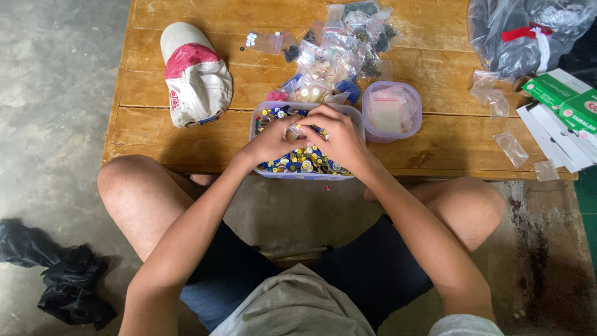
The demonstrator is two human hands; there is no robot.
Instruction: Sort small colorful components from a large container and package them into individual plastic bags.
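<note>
Both hands meet over a clear plastic tub (256, 118) filled with several small blue, gold and white buttons (303, 160). My left hand (272, 140) and my right hand (336, 138) have their fingers curled together above the tub's middle, pinching a small clear packet or some buttons between them; what exactly they grip is hidden by the fingers. The tub sits at the front edge of a low wooden table (186, 134). My bare knees flank the table's front.
A red and white cap (194, 74) lies left of the tub. A heap of small clear bags with buttons (339, 53) lies behind it. A round tub of empty bags (392, 111) stands to the right. Green and white boxes (563, 99), loose bags, a large bag (522, 34) sit far right. Black cloth (62, 274) lies on the floor.
</note>
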